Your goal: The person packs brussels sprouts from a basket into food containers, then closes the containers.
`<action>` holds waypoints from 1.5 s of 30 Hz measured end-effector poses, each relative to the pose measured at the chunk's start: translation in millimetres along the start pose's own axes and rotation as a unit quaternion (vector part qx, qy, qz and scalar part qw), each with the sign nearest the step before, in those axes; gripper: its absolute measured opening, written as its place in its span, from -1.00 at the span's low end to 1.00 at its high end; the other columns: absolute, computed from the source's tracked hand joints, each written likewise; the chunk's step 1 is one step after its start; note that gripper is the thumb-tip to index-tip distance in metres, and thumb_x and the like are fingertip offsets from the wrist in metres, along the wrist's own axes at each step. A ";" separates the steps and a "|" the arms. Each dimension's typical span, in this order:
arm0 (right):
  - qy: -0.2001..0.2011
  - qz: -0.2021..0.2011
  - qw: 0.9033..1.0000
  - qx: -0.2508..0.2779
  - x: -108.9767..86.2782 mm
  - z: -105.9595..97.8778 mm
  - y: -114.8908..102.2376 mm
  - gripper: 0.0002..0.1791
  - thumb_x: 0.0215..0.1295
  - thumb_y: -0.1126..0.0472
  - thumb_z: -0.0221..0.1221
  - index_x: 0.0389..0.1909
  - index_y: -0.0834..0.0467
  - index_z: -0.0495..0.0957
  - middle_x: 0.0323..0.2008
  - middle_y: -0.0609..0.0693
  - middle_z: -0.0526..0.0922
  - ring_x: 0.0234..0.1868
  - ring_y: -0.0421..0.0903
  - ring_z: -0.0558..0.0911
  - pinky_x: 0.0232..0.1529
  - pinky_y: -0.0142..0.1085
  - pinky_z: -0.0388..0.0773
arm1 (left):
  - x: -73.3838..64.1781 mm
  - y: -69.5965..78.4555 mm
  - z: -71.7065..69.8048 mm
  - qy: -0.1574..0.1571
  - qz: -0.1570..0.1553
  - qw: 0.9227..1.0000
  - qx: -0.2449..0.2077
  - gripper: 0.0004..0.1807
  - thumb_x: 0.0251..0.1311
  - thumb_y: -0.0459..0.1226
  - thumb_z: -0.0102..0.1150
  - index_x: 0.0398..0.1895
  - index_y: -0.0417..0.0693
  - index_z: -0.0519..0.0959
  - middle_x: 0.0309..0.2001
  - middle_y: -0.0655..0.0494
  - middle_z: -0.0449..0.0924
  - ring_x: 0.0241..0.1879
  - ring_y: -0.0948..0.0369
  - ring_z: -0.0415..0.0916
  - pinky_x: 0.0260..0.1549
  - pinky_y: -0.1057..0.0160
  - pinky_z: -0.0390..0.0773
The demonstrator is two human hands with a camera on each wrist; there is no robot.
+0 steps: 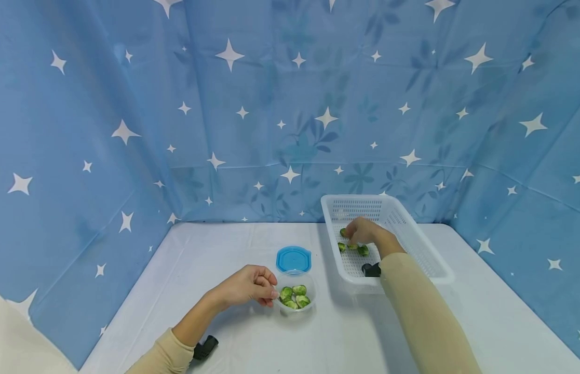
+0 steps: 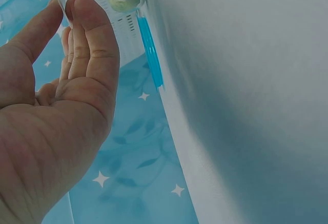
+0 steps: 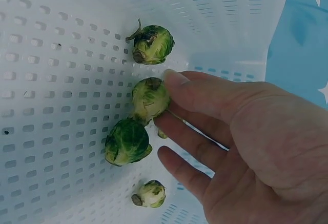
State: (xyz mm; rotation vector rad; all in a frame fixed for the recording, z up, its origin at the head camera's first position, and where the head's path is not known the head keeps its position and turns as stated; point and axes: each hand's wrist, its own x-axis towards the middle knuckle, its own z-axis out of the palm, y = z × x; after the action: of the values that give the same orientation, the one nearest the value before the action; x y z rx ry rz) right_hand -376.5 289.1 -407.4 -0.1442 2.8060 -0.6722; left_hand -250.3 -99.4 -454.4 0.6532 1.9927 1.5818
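Note:
My right hand reaches down into a white plastic basket. Thumb and forefinger pinch a Brussels sprout low over the perforated bottom, while the other fingers stay spread. Around it lie a darker Brussels sprout, one with a loose stalk and a small pale one. On the table, my left hand holds the rim of a small clear plastic bowl between thumb and fingers. Several green Brussels sprouts sit inside the bowl.
A blue lid lies just behind the bowl. The basket stands at the back right of the white-covered table. Blue curtains with white stars close off the back and sides. A black wrist device is by the left forearm.

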 end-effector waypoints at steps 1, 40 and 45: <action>-0.002 0.003 1.000 -0.001 0.5 0.4 0.1 -0.63 0.31 0.27 0.39 0.14 0.17 0.71 0.12 0.16 0.70 0.20 0.19 0.64 0.17 0.18 0.63 | -0.2 0.0 -0.1 0.000 0.000 1.000 0.000 -0.64 0.37 -0.32 0.34 0.04 -0.43 0.51 -0.21 -0.37 0.71 -0.31 0.08 0.77 -0.16 0.01 0.78; -0.029 -0.023 0.998 -0.045 -3.0 -0.6 -2.9 -0.67 0.30 0.40 0.37 0.08 0.21 0.73 0.04 0.16 0.74 0.09 0.14 0.69 0.10 0.07 0.70 | 0.4 -0.1 -1.6 -0.006 -0.001 1.000 -0.001 -0.60 0.37 -0.30 0.34 0.06 -0.47 0.49 -0.23 -0.29 0.73 -0.30 0.06 0.77 -0.16 0.02 0.79; -0.028 -0.018 0.998 -0.057 1.2 1.5 -1.7 -0.71 0.28 0.37 0.40 0.01 0.16 0.75 -0.03 0.09 0.75 0.00 0.06 0.70 0.06 0.04 0.71 | -0.2 -0.7 -1.7 -0.009 0.003 1.000 -0.001 -0.61 0.38 -0.31 0.33 0.06 -0.46 0.49 -0.21 -0.36 0.71 -0.29 0.05 0.77 -0.16 0.02 0.79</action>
State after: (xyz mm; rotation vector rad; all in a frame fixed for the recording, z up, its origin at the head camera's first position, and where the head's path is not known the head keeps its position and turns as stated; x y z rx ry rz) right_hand -377.2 286.8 -408.2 -0.2321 2.7945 -0.5077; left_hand -251.3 -101.0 -454.7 0.6703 1.9789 1.5750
